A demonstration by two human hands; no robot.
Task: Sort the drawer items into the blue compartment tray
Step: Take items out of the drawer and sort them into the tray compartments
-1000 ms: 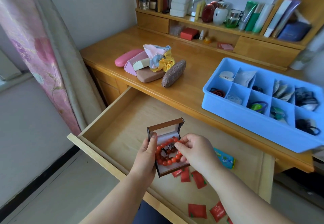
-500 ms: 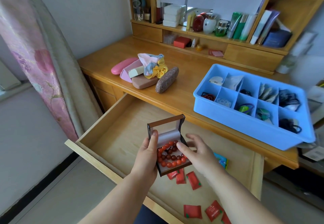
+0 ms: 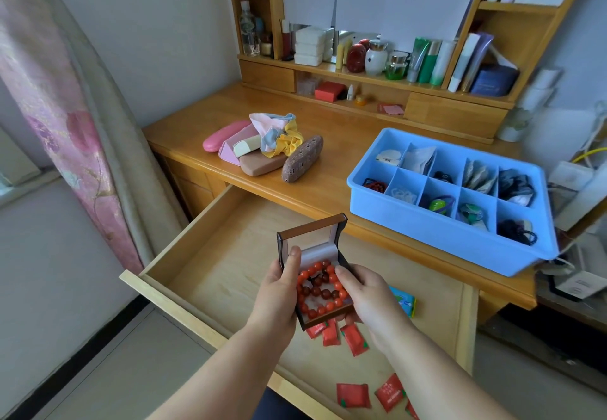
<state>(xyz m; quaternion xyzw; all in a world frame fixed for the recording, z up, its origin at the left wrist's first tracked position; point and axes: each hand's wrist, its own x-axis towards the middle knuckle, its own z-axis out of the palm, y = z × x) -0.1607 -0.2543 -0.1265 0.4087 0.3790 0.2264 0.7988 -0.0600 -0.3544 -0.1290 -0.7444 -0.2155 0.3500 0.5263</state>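
Both hands hold one small brown hinged jewellery box [image 3: 313, 239] above the open wooden drawer [image 3: 210, 255] — lid raised and tilted away from the person. The left hand [image 3: 279, 291] curls round its left side, thumb on the rim; the right hand [image 3: 368, 294] pinches its right edge. Inside lies one red bead bracelet [image 3: 320, 290]. On the worktop [image 3: 328, 143] stands one blue ten-compartment plastic tray [image 3: 427, 225], every compartment occupied. Seven red sachets [image 3: 353, 395] and one blue packet [image 3: 404, 301] lie in the drawer.

We cannot see the right hand's [image 3: 368, 298] fingers beneath the jewellery box [image 3: 312, 268], and one red packet [image 3: 412, 412] runs off the bottom edge.
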